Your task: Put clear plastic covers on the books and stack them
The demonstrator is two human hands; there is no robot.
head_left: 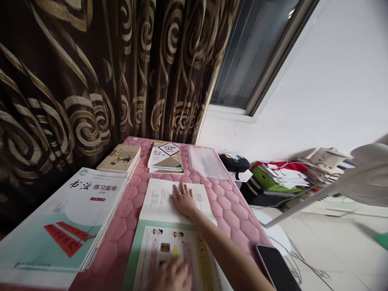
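An open book (178, 232) lies on the pink quilted table cover (133, 198), with a white upper page and a green-bordered, illustrated lower page. My right hand (184, 200) rests flat on the white page, its fingers spread and nothing held. My left hand (172, 275) is over the lower page near the bottom edge of the view. It is smeared by motion, so its fingers and anything in them cannot be made out.
A stack of books (91, 202) stands at the left, with more books (166, 157) behind the open one. A plastic sleeve (207, 161) lies at the back right. A phone (277, 268) sits at the right edge. A fan (363, 173) stands beyond it.
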